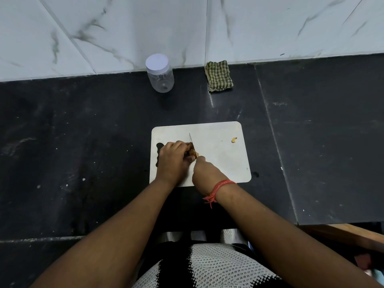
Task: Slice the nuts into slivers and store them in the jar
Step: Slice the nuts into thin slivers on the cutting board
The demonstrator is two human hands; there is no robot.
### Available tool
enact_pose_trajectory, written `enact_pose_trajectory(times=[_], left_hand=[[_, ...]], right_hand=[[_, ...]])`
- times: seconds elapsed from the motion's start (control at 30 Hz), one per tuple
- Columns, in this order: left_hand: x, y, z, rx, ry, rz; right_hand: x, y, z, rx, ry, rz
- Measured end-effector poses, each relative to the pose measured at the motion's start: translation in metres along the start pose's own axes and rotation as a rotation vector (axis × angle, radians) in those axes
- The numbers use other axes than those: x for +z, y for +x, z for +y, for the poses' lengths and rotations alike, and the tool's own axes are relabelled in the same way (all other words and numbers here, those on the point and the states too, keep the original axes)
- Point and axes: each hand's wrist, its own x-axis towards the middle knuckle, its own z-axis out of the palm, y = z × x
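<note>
The knife (192, 144) handle is hidden inside the right hand (204, 173); the left hand (173, 160) covers most of the nuts (192, 151).

Matt white plastic cutting board (224, 163), clear plastic jar (161, 76), checked cloth (219, 76), glossy dark stone counter (83, 142)

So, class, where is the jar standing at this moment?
In the head view the jar, lid on, stands at the counter's back edge against the wall, left of the checked cloth, beyond the cutting board.

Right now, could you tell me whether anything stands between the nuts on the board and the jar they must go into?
The counter between the nuts and the jar looks bare, but the jar's white lid is on.
</note>
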Motion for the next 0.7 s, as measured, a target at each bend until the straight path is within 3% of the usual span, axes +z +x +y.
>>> enact_pose_trajectory(times=[0.7], left_hand=[[0.0022, -0.0009, 0.0024, -0.018, 0.002, -0.001]], right_hand=[[0.003, -0.0054, 0.0027, -0.002, -0.102, -0.041]])
